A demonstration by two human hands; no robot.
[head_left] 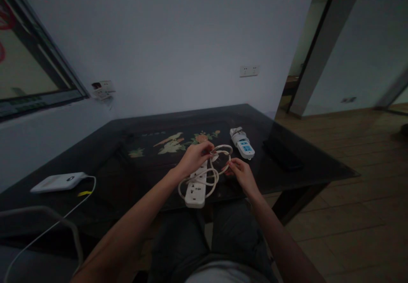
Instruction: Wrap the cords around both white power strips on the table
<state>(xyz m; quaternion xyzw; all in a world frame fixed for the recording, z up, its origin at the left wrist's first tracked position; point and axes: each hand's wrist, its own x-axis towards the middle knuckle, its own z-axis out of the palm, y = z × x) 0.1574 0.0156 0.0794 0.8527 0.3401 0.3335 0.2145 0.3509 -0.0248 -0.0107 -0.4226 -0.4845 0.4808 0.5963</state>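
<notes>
From where I stand, following the view from the head, the two hands are a little apart over the near edge of the dark table (105,151), joined by one white cord (224,146). The left hand (196,157) pinches the cord near what looks like its plug (214,157), and the right hand (242,173) has its fingertips closed on the far side of the same loop. The power strip (195,193) lies just below the left hand, with looser coils across it. Beyond the right hand sits a second power strip (245,148), its own cord wrapped around one end; well off to the left of the left hand lies a white power bank (59,182). I'd judge the step in hand to be shaping or freeing that loop; the next move calls for a light pinch on both sides, keeping the plug clear of the lower coils
</notes>
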